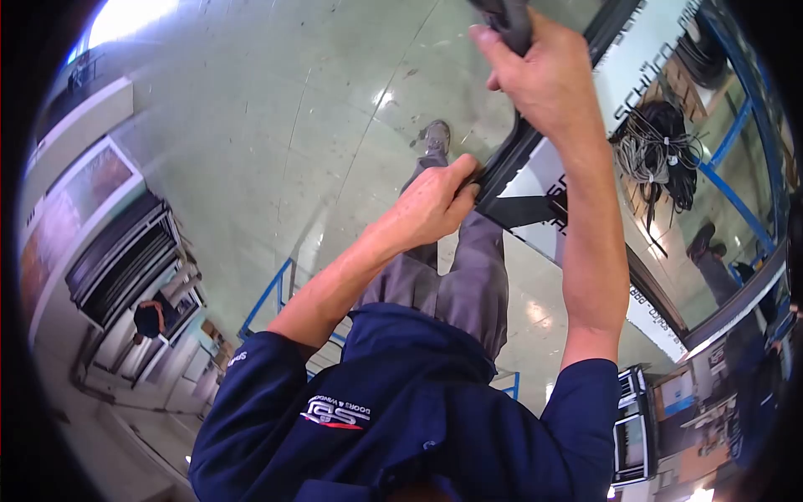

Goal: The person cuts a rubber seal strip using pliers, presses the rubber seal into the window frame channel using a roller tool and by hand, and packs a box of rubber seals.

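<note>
A dark frame point(520, 159) covered partly with white lettered film point(631, 71) runs diagonally on the right side. At its near corner my left hand point(439, 199) is closed, thumb and fingers pinching a black rubber strip point(495, 170) along the frame's edge. Further up, my right hand point(548, 71) is wrapped round a dark grey tool point(510, 23) with a thick grip. The tool's upper end is cut off by the picture's edge, so its kind cannot be told. Part of the black strip curves up beneath my right wrist.
Bundled black and grey cables point(665, 155) hang beyond the frame, beside a blue metal rack point(736, 134). Another blue stand point(268, 301) is near my left elbow. A person point(153, 318) stands by a rack of dark profiles point(117, 251) at far left. Other people's limbs show at right.
</note>
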A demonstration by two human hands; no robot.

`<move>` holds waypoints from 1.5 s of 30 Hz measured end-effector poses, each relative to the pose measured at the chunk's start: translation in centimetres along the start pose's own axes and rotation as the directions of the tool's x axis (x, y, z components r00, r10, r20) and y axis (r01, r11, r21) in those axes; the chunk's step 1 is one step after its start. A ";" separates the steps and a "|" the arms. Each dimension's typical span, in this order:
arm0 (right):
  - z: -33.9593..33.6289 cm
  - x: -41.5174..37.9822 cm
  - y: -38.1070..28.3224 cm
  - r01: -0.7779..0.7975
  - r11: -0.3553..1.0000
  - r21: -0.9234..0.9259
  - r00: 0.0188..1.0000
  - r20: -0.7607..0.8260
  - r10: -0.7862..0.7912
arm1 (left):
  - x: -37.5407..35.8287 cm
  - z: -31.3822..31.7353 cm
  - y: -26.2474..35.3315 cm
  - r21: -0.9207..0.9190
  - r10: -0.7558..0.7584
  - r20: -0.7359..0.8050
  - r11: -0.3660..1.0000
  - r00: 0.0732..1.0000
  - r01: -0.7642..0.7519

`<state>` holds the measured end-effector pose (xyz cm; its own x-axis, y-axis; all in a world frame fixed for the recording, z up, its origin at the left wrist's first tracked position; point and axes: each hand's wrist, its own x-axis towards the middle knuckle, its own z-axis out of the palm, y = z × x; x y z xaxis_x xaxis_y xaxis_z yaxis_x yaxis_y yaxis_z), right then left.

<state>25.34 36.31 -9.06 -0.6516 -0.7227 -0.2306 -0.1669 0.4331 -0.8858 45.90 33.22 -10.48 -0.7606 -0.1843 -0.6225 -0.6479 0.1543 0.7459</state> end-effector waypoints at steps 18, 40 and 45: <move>2.2 -1.2 -2.3 -0.007 1.000 0.023 0.995 -0.104 0.009 | -1.0 0.1 -1.5 -0.194 -0.013 -0.013 0.981 1.000 0.010; 2.8 -0.9 -0.7 -0.003 0.978 0.210 1.000 -0.013 0.006 | -2.4 2.5 -2.0 -0.418 -0.192 -0.213 0.904 0.958 0.088; 2.2 -0.7 -0.7 -0.018 0.984 0.176 0.999 0.034 0.012 | -1.9 2.5 -2.4 -0.467 -0.187 -0.164 0.880 0.969 0.090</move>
<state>27.56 35.33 -9.14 -0.6281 -0.7352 -0.2549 -0.0222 0.3444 -0.9386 48.75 35.59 -11.66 -0.6090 -0.3667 -0.7033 -0.6194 -0.3340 0.7105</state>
